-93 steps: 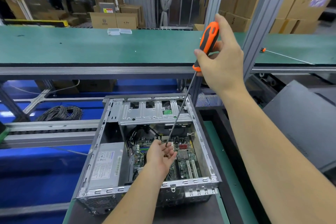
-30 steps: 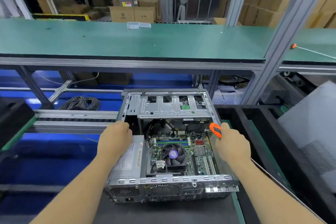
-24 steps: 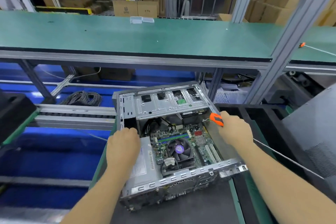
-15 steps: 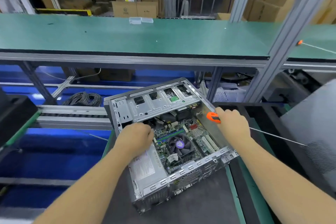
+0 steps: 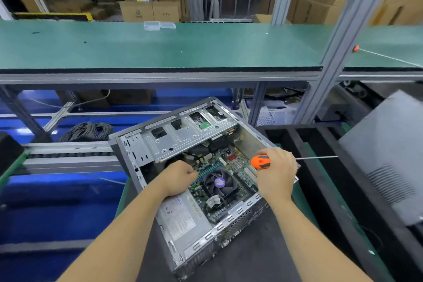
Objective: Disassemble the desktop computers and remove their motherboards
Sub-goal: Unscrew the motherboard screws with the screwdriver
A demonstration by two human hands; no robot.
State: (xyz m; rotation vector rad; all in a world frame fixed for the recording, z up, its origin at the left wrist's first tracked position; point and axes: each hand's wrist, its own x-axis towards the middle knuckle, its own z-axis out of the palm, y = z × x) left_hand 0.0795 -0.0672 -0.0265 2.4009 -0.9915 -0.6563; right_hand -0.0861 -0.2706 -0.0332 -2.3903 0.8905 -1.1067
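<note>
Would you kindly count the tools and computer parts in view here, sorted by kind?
Screwdrivers: 2, one gripped in the right hand with its orange handle showing, one on the green shelf.
Open computer cases: 1.
Cooling fans: 1.
Power supplies: 1.
Cable coils: 1.
Total: 6.

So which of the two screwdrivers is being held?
The nearer screwdriver, gripped in the right hand over the case; the other screwdriver lies untouched on the far bench.

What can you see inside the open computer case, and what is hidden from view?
Inside the computer case: the motherboard, a cooler fan, a power supply and a drive cage. The left hand and the right hand, holding a screwdriver, cover parts of the board.
</note>
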